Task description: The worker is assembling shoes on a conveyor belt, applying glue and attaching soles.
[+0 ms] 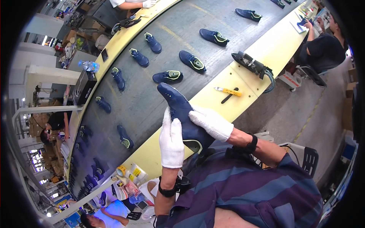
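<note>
A dark navy sneaker [178, 99] with a pale lime-lined collar is held close in front of my body. Its toe points away from me and its collar opening lies nearest to my shirt. My left hand [171, 142], in a white knit glove, is closed along the shoe's left side, thumb against the upper. On the opposite side my right hand [211, 123], also gloved in white, grips the shoe near its middle. My palms and the glove fabric hide part of the sides.
A grey conveyor belt [148, 110] carries several navy sneakers, including one [167, 76] just beyond the held toe. On the yellow ledge [243, 104] lie a yellow cutter [228, 91] and a black clamp-like tool [249, 62]. Co-workers sit along the line; one [323, 49] is at far right.
</note>
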Demonstrator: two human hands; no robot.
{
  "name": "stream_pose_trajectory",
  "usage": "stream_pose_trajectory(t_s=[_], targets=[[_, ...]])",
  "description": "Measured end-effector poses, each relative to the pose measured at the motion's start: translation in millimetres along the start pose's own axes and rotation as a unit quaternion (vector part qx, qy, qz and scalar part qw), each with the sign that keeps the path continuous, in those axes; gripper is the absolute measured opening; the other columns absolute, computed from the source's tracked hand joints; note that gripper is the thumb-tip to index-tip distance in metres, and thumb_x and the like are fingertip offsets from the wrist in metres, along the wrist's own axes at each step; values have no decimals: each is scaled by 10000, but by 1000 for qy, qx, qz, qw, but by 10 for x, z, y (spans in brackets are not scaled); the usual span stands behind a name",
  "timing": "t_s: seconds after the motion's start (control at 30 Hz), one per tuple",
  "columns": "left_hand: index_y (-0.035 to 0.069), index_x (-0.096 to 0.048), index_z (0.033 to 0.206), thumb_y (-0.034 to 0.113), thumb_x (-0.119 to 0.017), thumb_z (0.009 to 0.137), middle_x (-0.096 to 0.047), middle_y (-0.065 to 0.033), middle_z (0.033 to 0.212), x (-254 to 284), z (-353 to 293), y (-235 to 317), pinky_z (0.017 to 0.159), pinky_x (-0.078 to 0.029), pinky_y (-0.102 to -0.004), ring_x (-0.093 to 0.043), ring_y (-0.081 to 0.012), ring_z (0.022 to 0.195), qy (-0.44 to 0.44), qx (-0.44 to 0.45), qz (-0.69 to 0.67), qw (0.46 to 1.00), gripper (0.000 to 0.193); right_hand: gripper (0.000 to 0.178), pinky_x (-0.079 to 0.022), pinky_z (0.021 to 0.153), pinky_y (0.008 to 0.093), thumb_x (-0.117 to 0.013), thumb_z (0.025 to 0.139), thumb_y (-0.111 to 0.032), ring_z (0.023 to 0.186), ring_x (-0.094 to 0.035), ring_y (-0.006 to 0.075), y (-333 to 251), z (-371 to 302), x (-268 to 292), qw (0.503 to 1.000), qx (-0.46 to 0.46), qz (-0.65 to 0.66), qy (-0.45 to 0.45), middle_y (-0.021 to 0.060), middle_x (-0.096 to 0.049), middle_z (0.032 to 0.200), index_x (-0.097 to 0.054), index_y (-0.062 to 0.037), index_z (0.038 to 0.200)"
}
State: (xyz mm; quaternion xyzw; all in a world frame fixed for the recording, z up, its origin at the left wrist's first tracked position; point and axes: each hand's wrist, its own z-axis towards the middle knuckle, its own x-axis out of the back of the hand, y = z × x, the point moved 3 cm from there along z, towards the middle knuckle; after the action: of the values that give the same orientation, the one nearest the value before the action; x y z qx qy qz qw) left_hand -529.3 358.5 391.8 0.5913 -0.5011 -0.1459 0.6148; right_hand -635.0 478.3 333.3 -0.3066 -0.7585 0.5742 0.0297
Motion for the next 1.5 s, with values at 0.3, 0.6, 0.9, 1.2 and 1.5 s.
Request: stream_pose_trajectory(t_s=[0.3,0.6,0.9,1.2,1.5], targets=[[-116,-440,1519,270,-401,1119,-552,-183,1502,142,-179,301,1191,-352,-359,-516,-253,1392,18,46,-113,992,557,563,-502,1014,345,-586,1063,-341,1136,-681,253,-74,-134,-21,998,47,0,33,228,-715,1259,-555,76,1441],[-114,-464,1505,270,-376,1115,-565,-177,1486,194,-231,394,1161,-383,-354,-545,-243,1352,37,57,-142,987,555,542,-489,1047,351,-600,1049,-343,1201,-683,288,-268,-244,-8,998,49,-13,28,252,-691,1325,-590,64,1407],[-96,-508,1477,311,-346,1126,-621,-172,1415,208,-174,345,1114,-422,-337,-588,-235,1294,14,59,-82,995,561,560,-454,1110,362,-585,1057,-349,1306,-626,309,-263,-267,73,1000,1,13,-13,257,-620,1436,-568,72,1426],[-74,-447,1527,292,-437,1107,-558,-185,1478,198,-130,215,1170,-383,-369,-530,-248,1363,-9,85,-139,987,557,897,-440,1121,377,-731,925,-479,1318,-593,324,-340,-244,41,993,61,-39,-99,268,-584,1444,-376,27,1574],[-79,-321,1585,168,-574,1003,-500,-233,1518,33,-237,374,1167,-389,-385,-525,-285,1378,-6,25,-19,999,681,744,-467,1077,377,-641,1008,-384,1264,-618,303,-293,-264,40,993,89,-43,-66,247,-616,1379,-374,24,1571]])
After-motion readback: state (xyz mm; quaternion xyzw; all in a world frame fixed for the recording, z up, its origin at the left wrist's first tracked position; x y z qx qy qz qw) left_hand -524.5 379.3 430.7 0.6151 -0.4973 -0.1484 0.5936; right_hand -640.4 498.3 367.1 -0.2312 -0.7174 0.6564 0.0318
